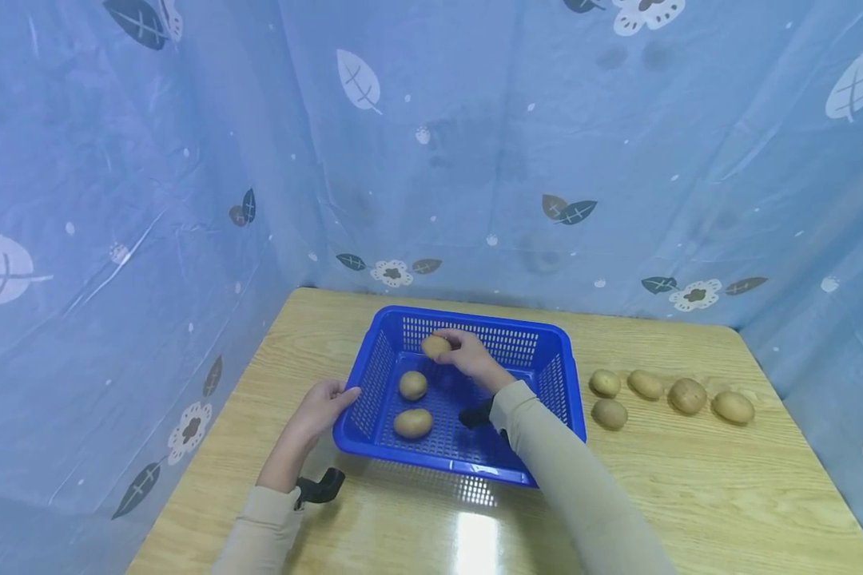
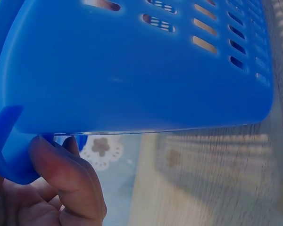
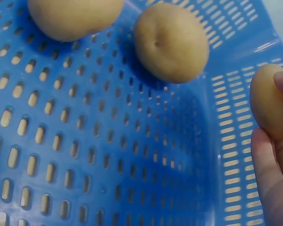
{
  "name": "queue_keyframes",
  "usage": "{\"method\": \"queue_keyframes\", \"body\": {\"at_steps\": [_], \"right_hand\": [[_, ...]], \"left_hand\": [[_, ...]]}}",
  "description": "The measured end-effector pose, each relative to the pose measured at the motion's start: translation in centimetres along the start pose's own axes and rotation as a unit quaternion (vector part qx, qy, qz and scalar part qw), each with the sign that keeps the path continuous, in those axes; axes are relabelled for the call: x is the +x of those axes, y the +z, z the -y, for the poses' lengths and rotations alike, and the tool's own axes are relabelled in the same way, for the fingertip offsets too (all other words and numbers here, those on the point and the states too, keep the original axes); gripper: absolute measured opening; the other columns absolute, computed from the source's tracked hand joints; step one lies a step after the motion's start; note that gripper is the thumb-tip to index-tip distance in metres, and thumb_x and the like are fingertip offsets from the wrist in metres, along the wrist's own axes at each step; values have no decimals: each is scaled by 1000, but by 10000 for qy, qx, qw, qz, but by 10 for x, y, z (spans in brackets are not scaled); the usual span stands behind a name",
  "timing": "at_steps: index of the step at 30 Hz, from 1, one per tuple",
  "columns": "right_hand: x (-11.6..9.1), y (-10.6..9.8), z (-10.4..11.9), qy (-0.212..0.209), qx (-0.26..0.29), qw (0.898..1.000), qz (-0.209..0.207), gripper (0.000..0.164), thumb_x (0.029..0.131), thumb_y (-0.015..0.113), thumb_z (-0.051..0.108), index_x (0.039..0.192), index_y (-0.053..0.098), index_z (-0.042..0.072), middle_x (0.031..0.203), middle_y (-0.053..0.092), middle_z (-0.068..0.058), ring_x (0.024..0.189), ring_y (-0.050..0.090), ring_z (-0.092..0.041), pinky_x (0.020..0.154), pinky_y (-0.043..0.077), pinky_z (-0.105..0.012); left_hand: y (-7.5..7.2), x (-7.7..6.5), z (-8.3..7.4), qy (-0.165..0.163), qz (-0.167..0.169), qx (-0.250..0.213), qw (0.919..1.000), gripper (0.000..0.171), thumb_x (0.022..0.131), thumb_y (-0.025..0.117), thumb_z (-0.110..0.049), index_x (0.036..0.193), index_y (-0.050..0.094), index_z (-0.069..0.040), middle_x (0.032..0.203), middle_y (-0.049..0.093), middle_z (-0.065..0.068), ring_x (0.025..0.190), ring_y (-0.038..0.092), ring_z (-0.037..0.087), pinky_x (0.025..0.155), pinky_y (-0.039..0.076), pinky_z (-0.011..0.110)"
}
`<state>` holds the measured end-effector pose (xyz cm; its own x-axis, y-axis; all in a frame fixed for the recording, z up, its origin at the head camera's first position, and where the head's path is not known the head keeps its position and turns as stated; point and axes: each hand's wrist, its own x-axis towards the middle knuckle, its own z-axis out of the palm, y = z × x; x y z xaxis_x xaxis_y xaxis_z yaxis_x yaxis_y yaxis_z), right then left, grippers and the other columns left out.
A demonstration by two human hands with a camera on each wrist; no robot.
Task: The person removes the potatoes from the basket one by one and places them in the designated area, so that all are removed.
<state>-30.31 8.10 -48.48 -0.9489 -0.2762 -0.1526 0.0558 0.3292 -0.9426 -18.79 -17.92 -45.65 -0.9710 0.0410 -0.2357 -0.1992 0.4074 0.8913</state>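
Observation:
A blue plastic basket (image 1: 467, 471) with slotted walls stands on the table. My left hand (image 1: 321, 409) grips its left rim, thumb on top; the left wrist view shows curled fingers (image 2: 68, 176) under the rim's edge. Inside the basket, toward its far left corner, my right hand (image 1: 471, 355) holds a potato (image 1: 435, 346) between thumb and fingers. In the right wrist view that potato (image 3: 271, 102) is close to the slotted wall. Two more potatoes lie on the basket floor, a rounder one (image 1: 413, 386) and a longer one (image 1: 413, 423) nearer me.
On the wooden table (image 1: 690, 495), right of the basket, lie several potatoes, among them a small one (image 1: 606, 382), a darker one (image 1: 610, 414) and one farthest right (image 1: 733, 407). A blue patterned curtain (image 1: 475, 160) hangs behind the table and at both sides.

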Motion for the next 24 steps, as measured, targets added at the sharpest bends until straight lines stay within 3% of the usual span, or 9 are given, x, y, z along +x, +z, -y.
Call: {"method": "queue_keyframes", "body": {"at_steps": [6, 15, 19, 24], "right_hand": [[-4, -6, 7, -167, 141, 9998, -23, 53, 83, 65, 3, 134, 52, 11, 125, 58, -12, 108, 56, -26, 96, 45, -47], [-17, -15, 22, -350, 440, 9984, 49, 53, 85, 63, 1, 136, 51, 12, 126, 56, -15, 110, 55, -27, 98, 44, -52], [-33, -23, 37, -393, 491, 9979, 174, 55, 87, 63, 2, 138, 48, 13, 132, 53, -13, 118, 52, -28, 98, 45, -46], [-41, -31, 40, -482, 405, 9980, 46, 56, 86, 66, 7, 138, 48, 15, 133, 53, -9, 121, 51, -26, 97, 45, -41]], "left_hand": [[-1, 1, 0, 13, 72, -37, 10000, 38, 100, 47, -25, 115, 55, 9, 96, 68, 19, 80, 67, 22, 74, 55, 33], [-1, 4, 1, -4, 52, 15, 10000, 34, 100, 47, -22, 110, 58, 9, 90, 69, 17, 75, 67, 20, 68, 55, 31], [0, 4, 2, -8, 25, 30, 10000, 34, 100, 47, -22, 109, 58, 9, 89, 69, 15, 73, 67, 18, 67, 55, 31], [0, 2, 1, 51, 76, -77, 9999, 34, 100, 46, -21, 110, 58, 10, 91, 69, 18, 75, 68, 20, 69, 56, 31]]}}
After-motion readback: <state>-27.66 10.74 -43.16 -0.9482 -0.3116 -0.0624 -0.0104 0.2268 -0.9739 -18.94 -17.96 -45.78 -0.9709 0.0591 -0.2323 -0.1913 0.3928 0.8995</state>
